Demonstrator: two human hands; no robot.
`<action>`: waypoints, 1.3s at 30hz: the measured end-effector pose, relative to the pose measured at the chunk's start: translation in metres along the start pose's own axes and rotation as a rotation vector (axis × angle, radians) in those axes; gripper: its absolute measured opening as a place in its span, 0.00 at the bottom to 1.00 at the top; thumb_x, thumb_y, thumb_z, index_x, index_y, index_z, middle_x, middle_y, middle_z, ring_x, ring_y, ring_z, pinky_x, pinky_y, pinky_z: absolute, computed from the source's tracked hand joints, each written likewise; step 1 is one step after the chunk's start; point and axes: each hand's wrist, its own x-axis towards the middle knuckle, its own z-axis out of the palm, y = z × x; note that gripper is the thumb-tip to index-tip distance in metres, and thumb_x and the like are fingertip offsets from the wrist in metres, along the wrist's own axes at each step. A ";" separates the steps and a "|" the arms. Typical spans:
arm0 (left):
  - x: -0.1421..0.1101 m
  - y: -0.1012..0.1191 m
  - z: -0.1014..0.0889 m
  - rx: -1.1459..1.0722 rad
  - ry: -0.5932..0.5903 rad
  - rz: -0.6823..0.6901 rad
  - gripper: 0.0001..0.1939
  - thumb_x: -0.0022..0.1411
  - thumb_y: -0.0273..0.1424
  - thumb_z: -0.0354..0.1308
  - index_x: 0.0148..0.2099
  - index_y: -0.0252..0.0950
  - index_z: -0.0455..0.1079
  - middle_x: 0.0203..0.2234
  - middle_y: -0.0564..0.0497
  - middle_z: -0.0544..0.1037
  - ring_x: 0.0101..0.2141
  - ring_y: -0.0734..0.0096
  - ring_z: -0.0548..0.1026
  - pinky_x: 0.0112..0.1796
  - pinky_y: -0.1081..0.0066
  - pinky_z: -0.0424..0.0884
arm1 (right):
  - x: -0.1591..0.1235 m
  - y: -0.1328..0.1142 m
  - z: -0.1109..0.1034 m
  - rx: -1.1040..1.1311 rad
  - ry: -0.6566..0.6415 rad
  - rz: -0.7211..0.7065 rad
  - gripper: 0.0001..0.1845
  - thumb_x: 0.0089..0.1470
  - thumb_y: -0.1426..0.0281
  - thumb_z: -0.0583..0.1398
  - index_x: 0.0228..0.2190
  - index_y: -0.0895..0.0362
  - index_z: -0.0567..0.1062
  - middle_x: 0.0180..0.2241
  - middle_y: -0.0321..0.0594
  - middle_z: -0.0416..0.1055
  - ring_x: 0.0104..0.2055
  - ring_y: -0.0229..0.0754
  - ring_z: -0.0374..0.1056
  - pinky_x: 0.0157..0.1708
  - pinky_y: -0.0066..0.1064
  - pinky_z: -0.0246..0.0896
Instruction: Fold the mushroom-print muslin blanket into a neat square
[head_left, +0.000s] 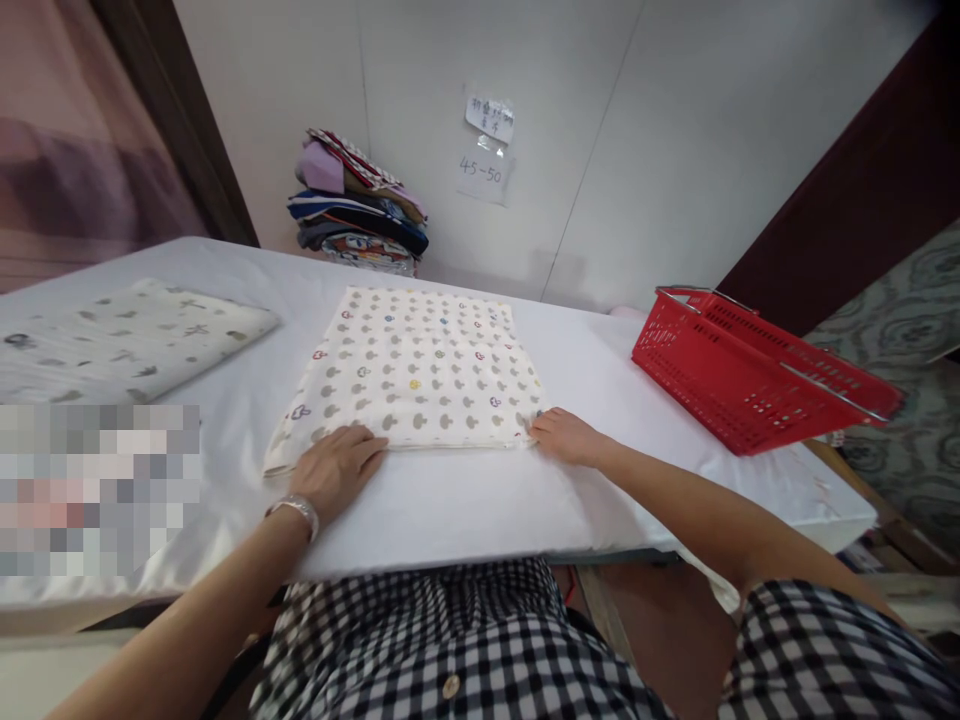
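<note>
A folded cream cloth [420,365] printed with small grey and coloured mushrooms lies flat on the white table [465,510] in front of me. My left hand [337,468], with a silver bracelet on its wrist, rests on the cloth's near left edge, fingers curled over the hem. My right hand [564,436] pinches the cloth's near right corner. Both arms reach forward over the table's front edge.
A red plastic basket [750,375] sits tilted at the table's right end. A stack of folded fabrics [360,205] stands against the back wall under paper notes [487,145]. Another patterned cloth [127,335] lies at the left. A blurred patch covers the near left.
</note>
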 end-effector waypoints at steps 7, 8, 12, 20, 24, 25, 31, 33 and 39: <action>-0.001 0.000 -0.002 -0.014 0.010 0.000 0.17 0.63 0.38 0.43 0.40 0.41 0.73 0.35 0.49 0.73 0.38 0.65 0.69 0.40 0.65 0.64 | -0.004 0.001 0.004 0.027 0.034 0.029 0.14 0.55 0.77 0.49 0.43 0.59 0.68 0.38 0.43 0.68 0.41 0.42 0.62 0.43 0.34 0.54; -0.001 0.000 -0.001 -0.015 0.016 0.005 0.17 0.63 0.38 0.43 0.40 0.41 0.73 0.35 0.49 0.73 0.38 0.65 0.69 0.40 0.66 0.64 | -0.004 0.001 0.004 0.033 0.035 0.033 0.15 0.55 0.78 0.49 0.43 0.59 0.68 0.38 0.43 0.68 0.41 0.42 0.62 0.43 0.34 0.54; 0.000 0.000 0.000 -0.025 0.027 0.013 0.17 0.64 0.38 0.43 0.41 0.41 0.72 0.35 0.50 0.73 0.38 0.65 0.69 0.40 0.66 0.64 | -0.005 0.002 0.001 0.068 0.019 0.034 0.15 0.55 0.77 0.49 0.44 0.59 0.68 0.39 0.44 0.68 0.41 0.42 0.63 0.43 0.34 0.56; -0.001 -0.002 0.002 -0.035 0.020 0.009 0.16 0.63 0.38 0.44 0.40 0.42 0.73 0.35 0.51 0.73 0.37 0.66 0.69 0.39 0.66 0.64 | -0.006 0.006 -0.003 0.179 0.056 0.024 0.18 0.56 0.77 0.48 0.47 0.59 0.69 0.43 0.47 0.69 0.43 0.43 0.63 0.43 0.37 0.58; -0.001 -0.003 0.003 -0.024 0.029 0.007 0.16 0.63 0.38 0.44 0.41 0.41 0.73 0.35 0.50 0.73 0.38 0.66 0.69 0.39 0.66 0.64 | -0.006 0.009 0.006 0.238 0.107 0.051 0.19 0.56 0.76 0.47 0.48 0.56 0.68 0.44 0.45 0.69 0.44 0.43 0.63 0.44 0.37 0.58; -0.001 -0.003 0.003 -0.020 0.027 0.007 0.16 0.63 0.38 0.44 0.42 0.41 0.73 0.35 0.50 0.73 0.38 0.65 0.69 0.39 0.66 0.64 | -0.006 0.009 0.007 0.252 0.115 0.062 0.19 0.57 0.75 0.47 0.48 0.55 0.68 0.44 0.44 0.69 0.44 0.43 0.63 0.44 0.37 0.58; 0.000 -0.001 0.000 -0.018 0.016 -0.002 0.16 0.63 0.37 0.45 0.41 0.42 0.73 0.35 0.50 0.73 0.38 0.65 0.69 0.39 0.66 0.65 | -0.006 0.007 0.011 0.334 0.166 0.109 0.18 0.57 0.74 0.48 0.47 0.56 0.68 0.44 0.45 0.69 0.46 0.43 0.63 0.45 0.37 0.56; 0.000 -0.001 0.001 -0.013 0.016 0.000 0.16 0.63 0.37 0.44 0.41 0.42 0.73 0.35 0.50 0.73 0.38 0.65 0.69 0.39 0.66 0.65 | -0.008 0.006 0.010 0.367 0.176 0.115 0.15 0.57 0.74 0.48 0.44 0.57 0.69 0.42 0.44 0.70 0.44 0.43 0.63 0.45 0.37 0.57; 0.000 -0.002 0.003 -0.007 0.025 0.012 0.16 0.63 0.37 0.44 0.41 0.42 0.72 0.35 0.50 0.73 0.38 0.65 0.69 0.39 0.66 0.65 | -0.011 0.003 0.008 0.435 0.248 0.089 0.13 0.52 0.75 0.52 0.40 0.57 0.70 0.42 0.45 0.69 0.45 0.44 0.63 0.45 0.38 0.58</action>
